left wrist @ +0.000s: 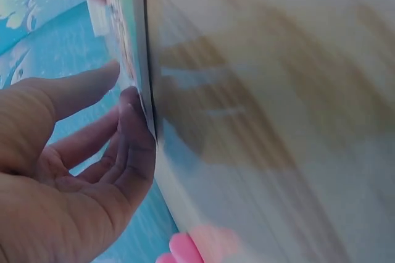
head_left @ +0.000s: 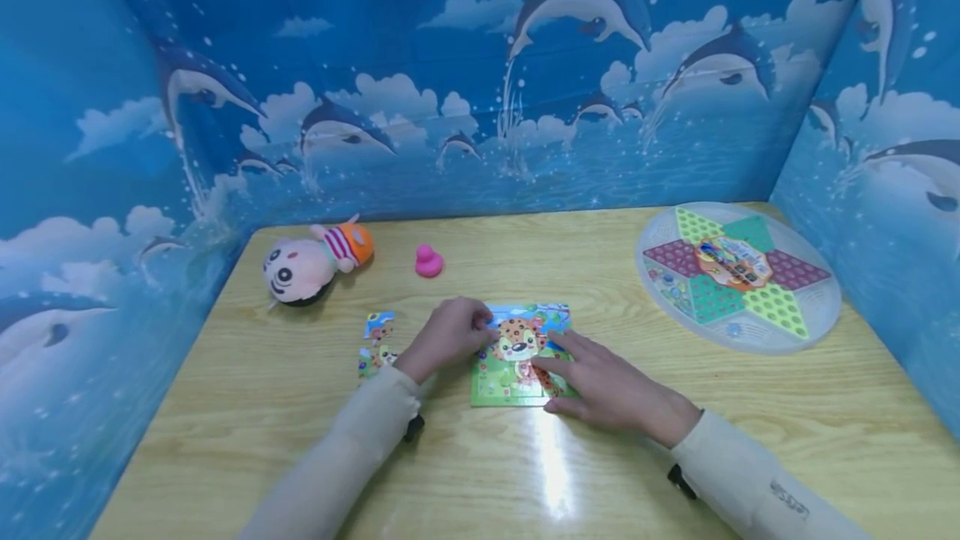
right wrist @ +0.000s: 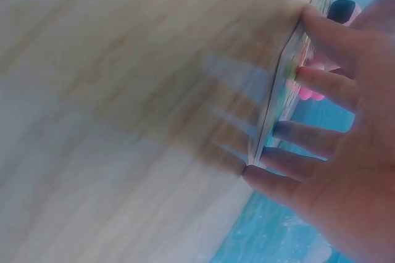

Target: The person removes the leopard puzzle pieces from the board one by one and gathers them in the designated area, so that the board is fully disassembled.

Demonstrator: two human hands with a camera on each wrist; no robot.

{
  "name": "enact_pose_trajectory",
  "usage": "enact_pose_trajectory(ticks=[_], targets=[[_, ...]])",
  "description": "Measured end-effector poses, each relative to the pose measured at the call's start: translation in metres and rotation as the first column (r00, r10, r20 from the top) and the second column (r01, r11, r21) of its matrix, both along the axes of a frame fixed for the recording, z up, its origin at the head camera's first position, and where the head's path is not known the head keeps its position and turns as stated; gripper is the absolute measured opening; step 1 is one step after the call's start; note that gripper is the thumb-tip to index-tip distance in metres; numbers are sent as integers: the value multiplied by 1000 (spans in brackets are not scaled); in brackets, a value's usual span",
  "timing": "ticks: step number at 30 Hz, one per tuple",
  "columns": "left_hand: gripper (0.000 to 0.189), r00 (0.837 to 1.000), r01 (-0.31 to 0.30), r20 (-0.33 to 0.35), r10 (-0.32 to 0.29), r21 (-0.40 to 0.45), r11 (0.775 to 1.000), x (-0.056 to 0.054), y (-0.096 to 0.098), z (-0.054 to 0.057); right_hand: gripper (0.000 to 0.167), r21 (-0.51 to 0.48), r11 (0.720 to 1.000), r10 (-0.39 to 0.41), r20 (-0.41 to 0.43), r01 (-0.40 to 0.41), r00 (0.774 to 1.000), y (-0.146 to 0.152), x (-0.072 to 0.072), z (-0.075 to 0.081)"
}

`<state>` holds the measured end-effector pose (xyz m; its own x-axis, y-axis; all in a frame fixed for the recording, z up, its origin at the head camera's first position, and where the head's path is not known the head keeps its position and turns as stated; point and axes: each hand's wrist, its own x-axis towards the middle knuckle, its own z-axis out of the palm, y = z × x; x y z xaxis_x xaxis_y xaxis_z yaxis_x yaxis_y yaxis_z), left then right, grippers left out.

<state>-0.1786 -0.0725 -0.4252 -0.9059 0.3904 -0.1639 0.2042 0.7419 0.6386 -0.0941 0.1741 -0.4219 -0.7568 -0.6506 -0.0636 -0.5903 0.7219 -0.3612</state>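
Observation:
A jigsaw puzzle board [head_left: 517, 394] with a spotted cartoon leopard lies flat on the table, most of its picture filled in. At its upper left edge is my left hand [head_left: 452, 332]. In the left wrist view, that hand [left wrist: 80, 146] has bent fingers touching the board's edge, while the thumb stands slightly apart with no piece visible between. My right hand [head_left: 611, 382] rests on the board's right side with spread fingers. The right wrist view shows those fingertips [right wrist: 253, 173] along the board's edge. Loose puzzle pieces [head_left: 378, 327] lie left of the board, partly hidden by my left forearm.
A plush doll [head_left: 303, 269] in a striped top lies at the back left, near a small pink toy [head_left: 428, 262]. A round Chinese checkers board [head_left: 738, 277] occupies the back right. Dolphin-print sheets [head_left: 450, 65] enclose the wooden table [head_left: 600, 490].

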Motion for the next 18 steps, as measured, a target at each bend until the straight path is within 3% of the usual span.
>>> enact_pose_trajectory(ticks=[8, 18], targets=[[28, 999, -37, 1, 37, -35, 999, -2, 17, -2, 59, -2, 1000, 7, -14, -7, 1000, 0, 0, 0], [35, 998, -65, -1, 65, -62, 996, -2, 21, -2, 59, -3, 1000, 14, -30, -14, 999, 1, -1, -2]])
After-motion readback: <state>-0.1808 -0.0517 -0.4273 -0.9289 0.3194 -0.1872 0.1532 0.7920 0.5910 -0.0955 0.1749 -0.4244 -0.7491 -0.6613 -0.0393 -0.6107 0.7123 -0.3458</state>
